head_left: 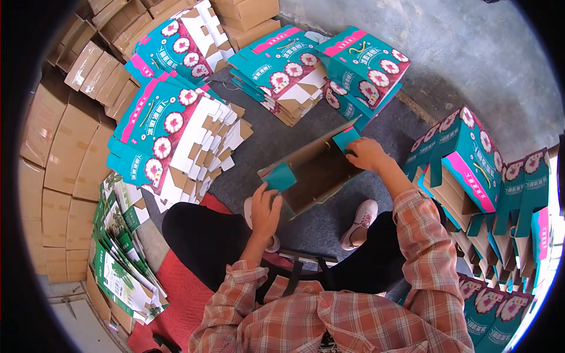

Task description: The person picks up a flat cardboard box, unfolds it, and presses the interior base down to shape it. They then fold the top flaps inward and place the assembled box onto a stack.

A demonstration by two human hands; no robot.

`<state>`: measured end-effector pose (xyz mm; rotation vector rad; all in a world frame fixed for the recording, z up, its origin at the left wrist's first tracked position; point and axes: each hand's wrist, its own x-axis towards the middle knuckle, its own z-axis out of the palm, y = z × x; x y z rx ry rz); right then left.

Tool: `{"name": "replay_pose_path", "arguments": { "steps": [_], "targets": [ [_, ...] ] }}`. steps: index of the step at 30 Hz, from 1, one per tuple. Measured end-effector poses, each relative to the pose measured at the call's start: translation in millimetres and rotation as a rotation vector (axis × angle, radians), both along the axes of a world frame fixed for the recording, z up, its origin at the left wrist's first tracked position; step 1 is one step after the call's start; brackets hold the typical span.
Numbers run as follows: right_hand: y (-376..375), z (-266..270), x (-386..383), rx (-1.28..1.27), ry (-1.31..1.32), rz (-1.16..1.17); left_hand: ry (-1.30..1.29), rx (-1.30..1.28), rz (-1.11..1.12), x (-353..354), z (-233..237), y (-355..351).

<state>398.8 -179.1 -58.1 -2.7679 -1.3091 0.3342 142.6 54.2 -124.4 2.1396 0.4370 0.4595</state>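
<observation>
A cardboard box [315,179], open at the top, stands between my hands over the dark mat, its brown inside facing up. Two small teal flaps are folded at its ends, a left flap [279,177] and a right flap [345,139]. My left hand [265,213] is at the left end of the box, its bent fingers against the wall below the flap. At the other end, my right hand [368,155] grips the edge beside the right flap, fingertips over the rim.
Flat teal cartons [162,135] with flower pictures lie stacked at left, and more teal cartons [279,67] lie ahead. Formed teal boxes [465,159] pile up at right. Green-and-white cartons [120,253] lean near brown boxes [70,153]. My shoes [360,222] flank the box.
</observation>
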Motion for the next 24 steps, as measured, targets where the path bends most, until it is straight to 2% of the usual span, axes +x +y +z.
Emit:
{"name": "replay_pose_path", "arguments": {
  "steps": [2, 3, 5, 8, 9, 11, 15, 17, 18, 20, 24],
  "targets": [
    [4, 4, -1, -0.136, 0.048, -0.106, -0.03, 0.08, -0.144, 4, 3, 4],
    [2, -3, 2, -0.136, 0.048, -0.106, -0.03, 0.08, -0.144, 6, 7, 4],
    [-2, -16, 7, -0.152, 0.04, -0.082, 0.118, 0.313, -0.214, 8, 15, 2],
    [-4, -19, 2, -0.132, 0.039, -0.122, 0.134, 0.389, -0.189, 12, 12, 0],
    [-2, -16, 1, -0.131, 0.036, -0.123, 0.132, 0.39, -0.189, 14, 10, 2],
    [1, -9, 1, -0.309, 0.055, -0.057, 0.129, 0.364, -0.166, 19, 6, 5],
    [-5, -25, 5, -0.315, 0.037, -0.045, 0.114, 0.286, -0.167, 24, 17, 5],
    [-5, -24, 5, -0.294, 0.096, -0.113, 0.132, 0.121, -0.167, 25, 34, -3],
    [-6, -24, 4, -0.294, 0.097, -0.113, 0.133, 0.121, -0.166, 26, 29, -5],
    [-5, -23, 4, -0.207, 0.109, -0.147, 0.178, 0.244, -0.106, 29, 19, -7],
    [-11, -31, 12, -0.009, 0.125, -0.179, 0.343, 0.165, -0.155, 34, 38, -3]
  ]
}}
